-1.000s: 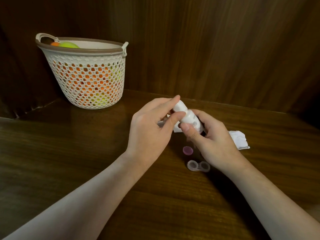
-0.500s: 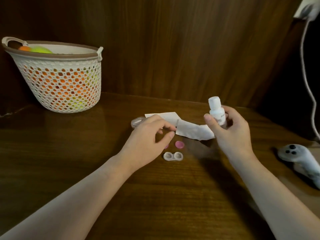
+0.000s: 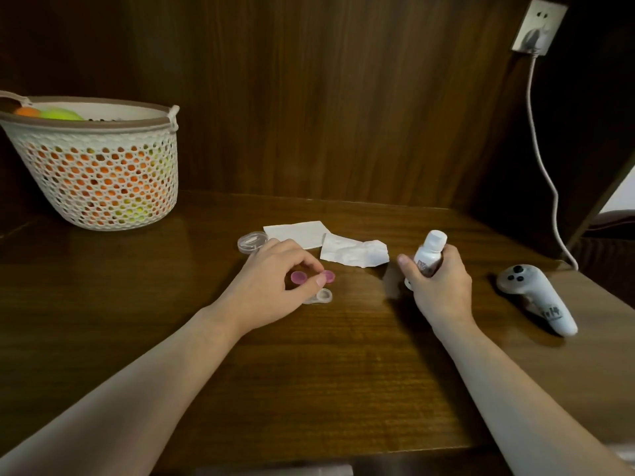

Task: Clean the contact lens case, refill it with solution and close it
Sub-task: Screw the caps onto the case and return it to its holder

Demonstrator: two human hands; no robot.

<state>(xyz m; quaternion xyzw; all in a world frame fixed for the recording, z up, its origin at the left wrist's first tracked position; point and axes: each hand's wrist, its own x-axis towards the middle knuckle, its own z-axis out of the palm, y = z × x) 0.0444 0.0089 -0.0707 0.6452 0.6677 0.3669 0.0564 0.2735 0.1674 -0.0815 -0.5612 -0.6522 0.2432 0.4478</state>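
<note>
Your left hand [image 3: 275, 281] is curled over the two pink caps [image 3: 299, 277], fingertips pinching at one of them; whether it is truly lifted or only touched you cannot tell from here. The open contact lens case [image 3: 321, 296] lies on the table [image 3: 343, 372] directly under and just in front of that hand's thumb, its long axis running roughly left to right, one clear well showing and the other hidden by the thumb. So the left hand is by far the nearer to both caps and case; the caps sit just behind the case, almost touching it.

Your right hand [image 3: 436, 280] grips the white solution bottle [image 3: 429, 254] upright, cap on, well off to the right of the case. By my reading, refilling is done or paused and capping comes next.

The bottle carries a printed label, too small and blurred to read. The grey controller [image 3: 536, 297] at far right bears dark handwritten marks, also unreadable. Crumpled tissue [image 3: 354, 252] lies behind.
</note>
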